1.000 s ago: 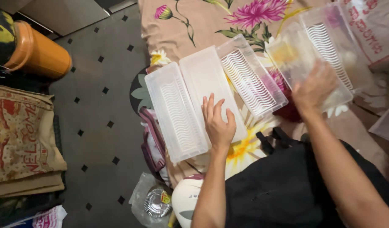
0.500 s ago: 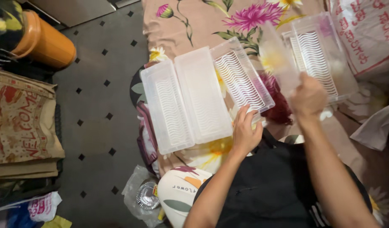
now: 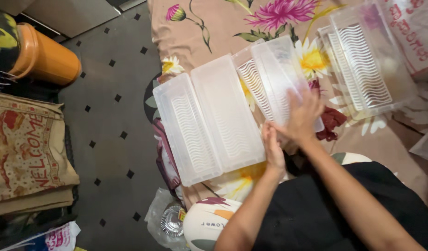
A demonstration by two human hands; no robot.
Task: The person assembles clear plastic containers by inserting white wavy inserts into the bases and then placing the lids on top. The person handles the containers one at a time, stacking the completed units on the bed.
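Floral bedsheet (image 3: 209,32), tan w/ pink and yellow flowers, is the work surface; dark tiled floor (image 3: 111,107) w/ small black diamonds to the left, plus an orange tub (image 3: 44,58) and a folded printed mat (image 3: 28,148)

Four clear plastic trays w/ wavy ribbed bottoms lie on the sheet. Two sit side by side on the left: outer tray (image 3: 186,130) and inner tray (image 3: 228,114), long edges touching, long axes running away from the person w/ a slight lean to the left. Far tray (image 3: 367,65) is well apart at upper right.

Third tray (image 3: 274,79) is the one in hand: just right of the pair, long axis roughly parallel to theirs, its near end under the right hand (image 3: 302,116). It stretches up and left, away from the fingers. Right hand is the nearer one, fingers spread wide and laid flat over the tray's near end, pressing or steadying, not curled round it. Looks like an upper piece sits over a ribbed lower one, can't tell for sure.

Left hand (image 3: 272,148) is just below and left, by the tray's near corner and the inner tray's near right corner; fingers straight, close together, holding nothing; contact w/ either tray can't be told
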